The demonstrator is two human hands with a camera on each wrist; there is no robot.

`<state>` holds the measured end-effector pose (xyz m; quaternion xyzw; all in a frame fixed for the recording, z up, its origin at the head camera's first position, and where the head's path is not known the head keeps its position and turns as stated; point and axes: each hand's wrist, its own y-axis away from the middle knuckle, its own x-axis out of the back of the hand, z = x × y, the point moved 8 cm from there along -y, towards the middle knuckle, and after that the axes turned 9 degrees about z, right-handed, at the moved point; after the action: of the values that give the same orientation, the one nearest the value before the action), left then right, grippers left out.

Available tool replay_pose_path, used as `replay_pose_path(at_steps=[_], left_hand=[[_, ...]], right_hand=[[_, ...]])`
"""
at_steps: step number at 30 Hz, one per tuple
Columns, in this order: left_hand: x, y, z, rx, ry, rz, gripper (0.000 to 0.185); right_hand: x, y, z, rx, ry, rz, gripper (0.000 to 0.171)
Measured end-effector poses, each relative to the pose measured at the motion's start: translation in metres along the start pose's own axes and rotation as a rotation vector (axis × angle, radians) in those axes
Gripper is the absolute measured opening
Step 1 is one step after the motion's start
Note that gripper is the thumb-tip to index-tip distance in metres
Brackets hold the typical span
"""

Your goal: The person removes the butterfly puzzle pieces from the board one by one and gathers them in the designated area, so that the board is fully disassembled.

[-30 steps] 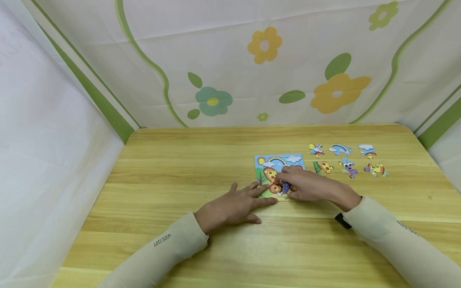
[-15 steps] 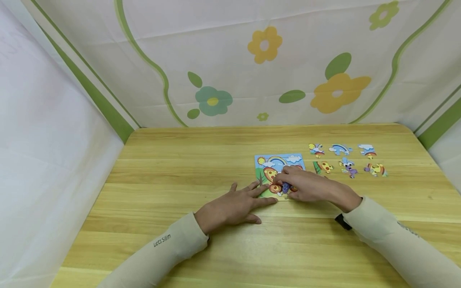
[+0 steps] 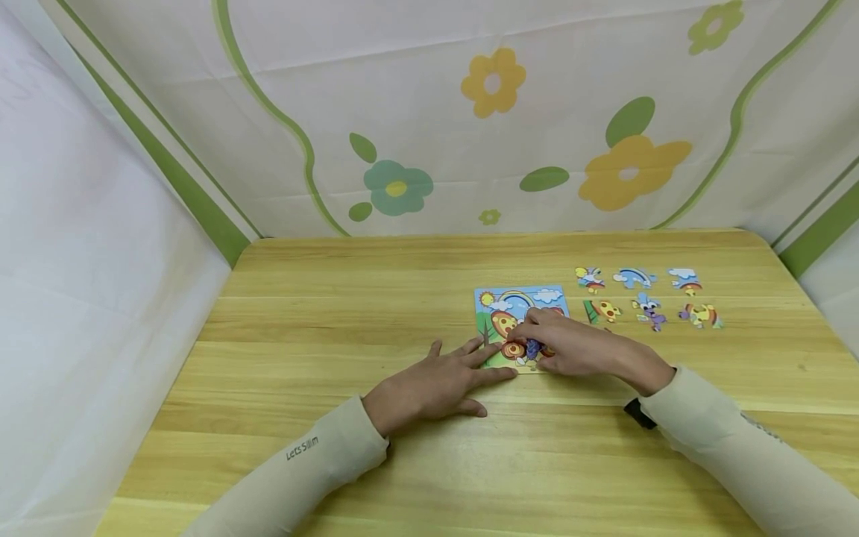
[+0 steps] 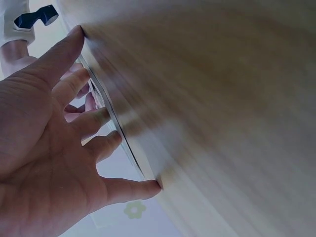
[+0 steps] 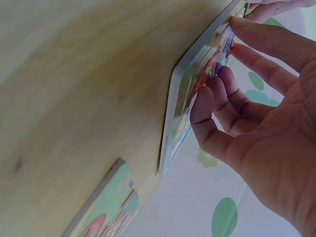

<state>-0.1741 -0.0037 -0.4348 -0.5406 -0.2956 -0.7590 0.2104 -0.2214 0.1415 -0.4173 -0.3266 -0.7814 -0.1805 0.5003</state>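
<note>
Left hand (image 3: 429, 386) lies flat on the counter (image 3: 335, 328), fingers spread and straight, fingertips on the near-left corner of the puzzle board (image 3: 520, 304); right hand (image 3: 577, 344) is curled over the board's near edge, fingertips pinching a small purple puzzle piece (image 3: 533, 349) against it. The board lies flat near counter centre, its near half hidden by the right hand. Six loose pieces (image 3: 646, 297) sit in two rows just right of the board, well apart from both hands; flower-print cloth (image 3: 496, 82) hangs behind.
</note>
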Motion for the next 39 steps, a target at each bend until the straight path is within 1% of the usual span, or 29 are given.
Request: replay_pose_path(at_steps=[13,25,39], left_hand=[[-0.0001,-0.0002,0.0001,0.002,0.013,-0.003,0.068],[-0.0009,-0.0004,0.0001,0.004,0.021,-0.002,0.069],[0.0001,-0.0005,0.0004,0.005,0.030,-0.001,0.069]], right_hand=[[-0.0008,-0.0022,0.0021,-0.013,-0.012,-0.015,0.050],[-0.0035,-0.0052,0.0059,-0.036,-0.054,-0.069,0.050],[-0.0034,-0.0037,0.0082,-0.052,-0.054,-0.071,0.050]])
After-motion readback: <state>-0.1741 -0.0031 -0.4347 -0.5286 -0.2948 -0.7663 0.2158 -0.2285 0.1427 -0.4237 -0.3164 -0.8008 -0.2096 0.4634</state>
